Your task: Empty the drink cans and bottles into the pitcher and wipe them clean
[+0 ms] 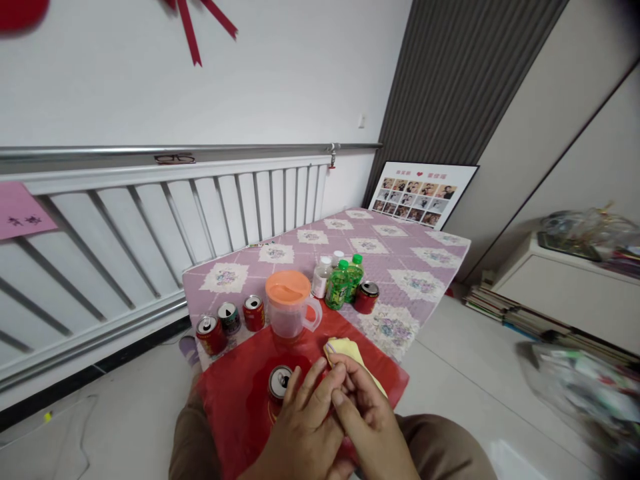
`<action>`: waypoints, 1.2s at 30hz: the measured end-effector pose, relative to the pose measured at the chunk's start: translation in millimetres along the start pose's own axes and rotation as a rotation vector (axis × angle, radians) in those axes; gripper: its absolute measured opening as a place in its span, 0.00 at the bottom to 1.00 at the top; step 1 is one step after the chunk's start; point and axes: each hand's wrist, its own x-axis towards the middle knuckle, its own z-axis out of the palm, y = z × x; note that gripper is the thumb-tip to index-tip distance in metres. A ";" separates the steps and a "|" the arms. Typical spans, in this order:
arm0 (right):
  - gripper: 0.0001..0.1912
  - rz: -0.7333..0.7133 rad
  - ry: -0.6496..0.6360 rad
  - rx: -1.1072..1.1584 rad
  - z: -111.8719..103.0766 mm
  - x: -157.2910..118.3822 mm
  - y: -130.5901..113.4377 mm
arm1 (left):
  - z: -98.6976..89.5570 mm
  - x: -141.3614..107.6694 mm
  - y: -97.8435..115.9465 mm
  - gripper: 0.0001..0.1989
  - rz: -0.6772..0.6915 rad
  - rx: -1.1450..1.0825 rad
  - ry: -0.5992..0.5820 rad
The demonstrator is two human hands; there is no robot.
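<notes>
My left hand (311, 419) is over the red mat (240, 387), fingers stretched out and slightly apart. Against its index fingertip, my right hand (371, 415) has its fingers bent and thumb pressed in; whatever lies between them is hidden. An opened red can (280, 383) stands upright just left of my left fingers, partly covered by them. Behind my right fingers lies a folded yellow cloth (349, 348). Farther back on the mat's edge is a clear plastic jug (286, 319) with an orange lid (288, 287).
Opened cans (211, 335) line the table's left side. Green-capped bottles (337, 287), white-capped bottles (321, 277) and another red can (367, 298) stand right of the jug. A flowered cloth covers the table (370, 247). The radiator (200, 220) runs along the left wall.
</notes>
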 end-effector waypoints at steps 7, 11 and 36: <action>0.21 -0.023 -0.034 -0.031 -0.8 -0.3 6.6 | 7.9 -9.4 -2.0 0.35 -0.017 -0.087 -0.073; 0.23 -0.068 0.000 -0.154 -0.8 0.0 10.4 | 10.4 -11.7 -0.8 0.33 -0.045 -0.071 -0.050; 0.23 -0.126 -0.077 -0.140 -6.4 1.8 16.1 | 18.5 -14.5 3.5 0.36 -0.061 -0.086 -0.060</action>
